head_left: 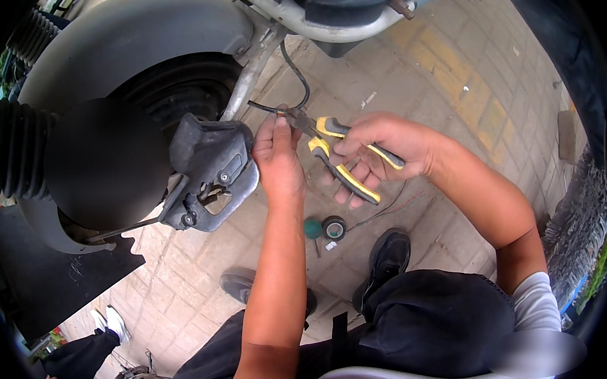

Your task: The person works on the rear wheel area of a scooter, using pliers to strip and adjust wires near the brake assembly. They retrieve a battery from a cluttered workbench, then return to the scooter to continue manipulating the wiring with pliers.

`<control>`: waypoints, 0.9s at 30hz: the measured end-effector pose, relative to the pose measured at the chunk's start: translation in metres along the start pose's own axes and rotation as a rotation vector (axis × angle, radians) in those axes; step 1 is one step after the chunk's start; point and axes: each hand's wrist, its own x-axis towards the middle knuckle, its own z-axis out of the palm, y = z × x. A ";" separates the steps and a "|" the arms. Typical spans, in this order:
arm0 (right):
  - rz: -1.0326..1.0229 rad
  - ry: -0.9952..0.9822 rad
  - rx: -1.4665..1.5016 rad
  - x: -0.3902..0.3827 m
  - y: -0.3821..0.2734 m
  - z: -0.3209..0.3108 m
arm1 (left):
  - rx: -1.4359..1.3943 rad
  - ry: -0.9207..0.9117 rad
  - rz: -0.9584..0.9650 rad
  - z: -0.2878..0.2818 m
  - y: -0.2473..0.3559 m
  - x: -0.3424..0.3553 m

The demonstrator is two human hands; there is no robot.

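Note:
My left hand [277, 156] pinches a thin black cable [305, 85] near its end, between thumb and fingers. The cable hangs down in a loop from the frame of a two-wheeled vehicle. A pair of pliers [319, 145] with yellow and black handles is in my right hand [394, 142]. Its handles are spread apart, and the fingers reach around between and under them. The metal jaws meet the cable right beside my left fingertips; whether they bite into it I cannot tell. Just left of my left hand is a black plastic bracket [207, 150] with screws.
On the paving lie a roll of black tape [334, 228], a green-handled tool [312, 228] and thin loose wires [388, 208]. The vehicle's grey fender [127, 33] and silver frame tube [300, 16] stand above. At lower left, another person's white shoe [116, 324] shows.

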 end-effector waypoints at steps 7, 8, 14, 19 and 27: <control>-0.064 0.093 -0.089 0.000 0.014 -0.003 | -0.032 0.009 -0.017 0.005 -0.005 -0.004; -0.074 0.059 -0.055 0.000 0.017 -0.007 | -0.049 0.009 -0.018 0.007 -0.006 -0.005; -0.253 -0.067 0.182 0.004 0.044 -0.022 | -0.081 0.017 -0.039 0.019 -0.007 -0.016; -0.579 0.042 0.179 -0.004 0.040 -0.026 | -0.116 -0.029 -0.028 0.028 -0.010 -0.017; -0.405 0.133 0.008 0.010 0.085 -0.022 | 0.147 0.067 -0.002 0.010 -0.008 -0.022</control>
